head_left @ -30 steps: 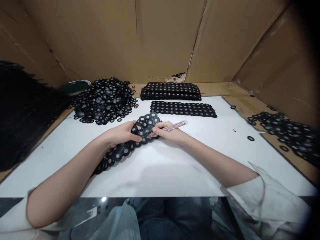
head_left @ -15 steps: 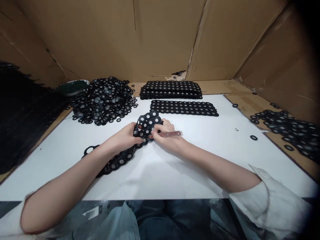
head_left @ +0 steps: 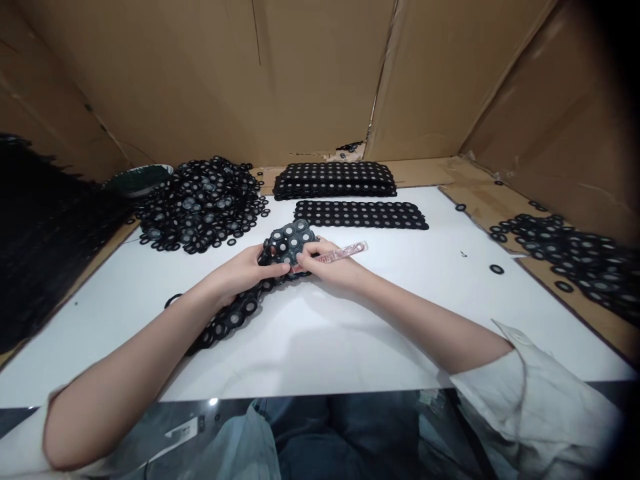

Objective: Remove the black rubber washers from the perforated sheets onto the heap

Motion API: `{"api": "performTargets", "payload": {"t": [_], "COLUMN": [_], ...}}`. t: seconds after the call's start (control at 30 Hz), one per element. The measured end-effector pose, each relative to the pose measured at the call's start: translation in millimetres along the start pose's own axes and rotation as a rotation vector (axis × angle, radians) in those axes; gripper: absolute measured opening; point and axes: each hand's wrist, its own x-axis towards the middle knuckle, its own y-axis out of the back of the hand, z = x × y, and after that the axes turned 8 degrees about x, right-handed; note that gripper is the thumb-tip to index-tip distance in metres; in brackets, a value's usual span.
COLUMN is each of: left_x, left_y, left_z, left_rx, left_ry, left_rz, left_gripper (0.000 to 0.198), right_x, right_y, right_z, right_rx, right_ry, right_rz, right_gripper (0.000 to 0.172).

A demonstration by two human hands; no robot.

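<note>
Item: black sheet (head_left: 280,257) of joined rings with pale centres. It lay on the white counter (head_left: 350,333) near the middle, its far end lifted between both hands, its near end trailing toward 7 o'clock under the left forearm.

Left hand (head_left: 245,270): closed on the sheet's left edge, thumb on top, fingers beneath.

Right hand (head_left: 325,260): fingers pinched on the sheet's right edge; the same hand also held a pink pen (head_left: 345,252), which pointed toward 2 o'clock, clear of the sheet.

Flat sheet (head_left: 360,215): one ring sheet lay spread on the counter at 12 o'clock from the hands, just beyond them and apart.

Stack (head_left: 335,180): several ring sheets piled at the counter's far edge, just behind the flat sheet.

Heap (head_left: 200,203): loose rings piled at 10 o'clock from the hands, spilling onto the counter.

Dish (head_left: 140,179): green with a white rim, at the heap's left, partly hidden by it.

Right pile (head_left: 570,250): more loose rings on brown cardboard at 3 o'clock, well apart from the hands; one stray ring (head_left: 497,269) lay on the counter between.

Dark mass (head_left: 45,233): black material at 9 o'clock; what it was made of could not be told.

Cardboard walls (head_left: 310,73) stood around the counter.

Sleeves: white, pushed up both arms.
</note>
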Motion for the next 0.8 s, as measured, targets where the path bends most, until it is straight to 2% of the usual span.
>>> {"api": "performTargets", "payload": {"t": [0.07, 0.17, 0.47, 0.57, 0.8], "left_x": [0.4, 1.4, 1.2, 1.0, 4.7], "left_y": [0.9, 3.3, 7.4, 7.2, 5.9], "left_z": [-0.6, -1.7, -1.9, -1.8, -7.5], "left_rx": [0.029, 0.067, 0.224, 0.227, 0.341], "left_ry": [-0.007, -0.003, -0.07, -0.098, -0.034], "left_rz": [0.043, 0.044, -0.056, -0.056, 0.009], "left_gripper": [0.036, 0.038, 0.045, 0.046, 0.022], "right_x": [1.8, 3.6, 2.5, 3.1, 3.1], "right_y": [3.2, 6.2, 8.1, 9.4, 9.8], "right_z": [3.3, 9.6, 19.0, 19.0, 12.8], "right_rx": [0.214, 0.392, 0.285, 0.288, 0.315], "right_ry": [-0.074, -0.128, -0.03, -0.031, -0.029], "right_rz": [-0.084, -0.098, -0.074, -0.072, -0.098], "right_gripper": [0.025, 0.022, 0.021, 0.022, 0.022]}}
